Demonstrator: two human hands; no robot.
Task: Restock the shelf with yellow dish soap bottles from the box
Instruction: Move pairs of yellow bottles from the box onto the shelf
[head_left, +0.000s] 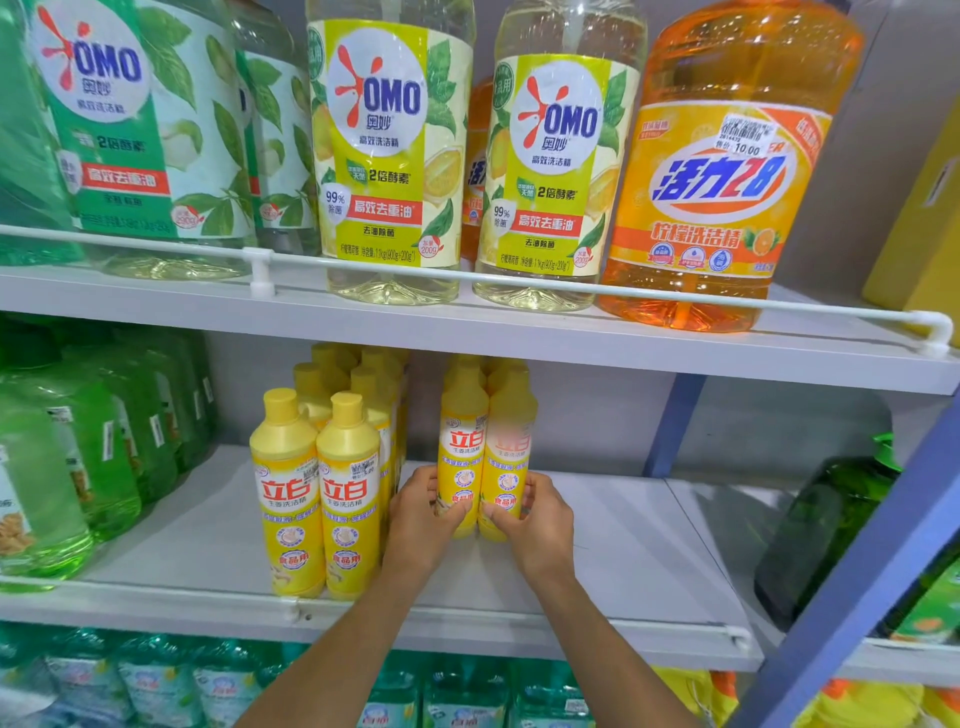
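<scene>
Left hand: the left hand (423, 512) is curled round the low part of one yellow soap bottle (460, 452), with the thumb in front.
Right hand: the right hand (537, 519) is curled round a second yellow bottle (511, 452) in the same way.
The pair: the two held bottles touch side by side and stand up straight near the middle of the shelf (649, 545). More yellow tops show behind them.
Yellow group: just to the left, another yellow group (317, 493) stands nearer the front, with a small gap between.
Step in hand: it looks like the pair is being set in line with the others.
Doing it well: slide both bottles together, low and flat, so they do not tip. Turn the labels to the front. Bring them level with the yellow group and stop behind the white rail (156, 591).
Farther out: green bottles (78, 467) fill the far left. A dark green bottle (826, 530) leans on the right. Big bottles (389, 156) sit on the shelf above.
Box: it is not in view.
</scene>
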